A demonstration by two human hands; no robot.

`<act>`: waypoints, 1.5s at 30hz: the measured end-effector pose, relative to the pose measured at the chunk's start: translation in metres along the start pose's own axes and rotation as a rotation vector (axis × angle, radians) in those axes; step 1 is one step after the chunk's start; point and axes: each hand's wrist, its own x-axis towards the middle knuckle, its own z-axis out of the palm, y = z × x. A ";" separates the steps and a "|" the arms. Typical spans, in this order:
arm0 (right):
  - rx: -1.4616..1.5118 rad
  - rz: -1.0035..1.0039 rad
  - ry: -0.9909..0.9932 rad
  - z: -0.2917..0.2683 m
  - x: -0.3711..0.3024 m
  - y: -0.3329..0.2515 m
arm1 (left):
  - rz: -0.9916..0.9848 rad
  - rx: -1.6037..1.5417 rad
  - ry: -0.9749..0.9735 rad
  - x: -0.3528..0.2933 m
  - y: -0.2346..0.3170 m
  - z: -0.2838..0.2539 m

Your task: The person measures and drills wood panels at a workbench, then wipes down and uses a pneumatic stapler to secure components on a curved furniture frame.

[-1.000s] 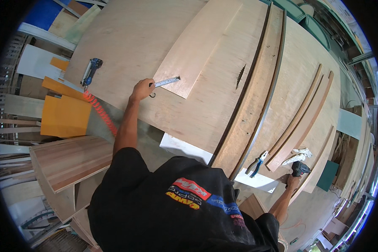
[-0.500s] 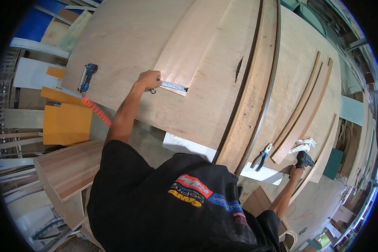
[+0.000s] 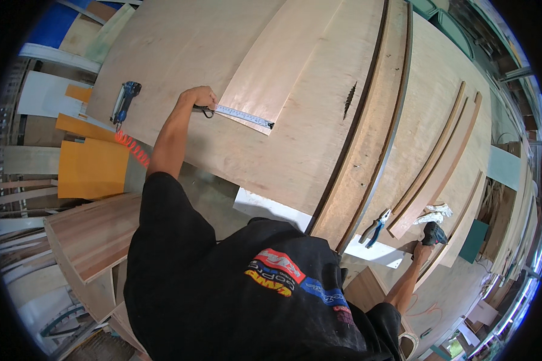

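My left hand (image 3: 200, 97) is closed around a tape measure, mostly hidden by the fingers, with a dark loop hanging from it. The pulled-out tape blade (image 3: 244, 116) stretches across the near end of a long, thin wood panel (image 3: 277, 66), its hook by the panel's near right corner. That panel lies flat on the large plywood worktable (image 3: 310, 159). Over at the right, my right hand (image 3: 423, 249) grips a dark cordless drill (image 3: 433, 233) near the table's edge. Pliers with blue handles (image 3: 376, 227) lie left of the drill, and a crumpled white cloth (image 3: 433, 213) sits just beyond it.
A blue-and-black air nailer (image 3: 125, 101) with a red coiled hose (image 3: 131, 146) rests on the table's left side. A long dark-edged wooden beam (image 3: 367, 120) runs lengthwise. Curved wood strips (image 3: 442, 162) lie to its right. A wooden cabinet (image 3: 93, 240) stands at lower left.
My left hand has moved left with the tape measure, and more of the blade is out across the panel. The right hand stays on the drill; the view has shifted slightly.
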 end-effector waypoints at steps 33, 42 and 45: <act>0.583 0.294 -0.183 -0.016 0.027 0.010 | -0.153 0.146 0.101 0.033 -0.008 0.004; 1.394 0.067 0.022 -0.063 -0.097 -0.071 | -0.223 0.179 0.233 -0.005 0.014 0.012; 1.577 0.073 -0.033 -0.094 -0.139 -0.098 | -0.253 0.192 0.191 0.000 0.024 0.008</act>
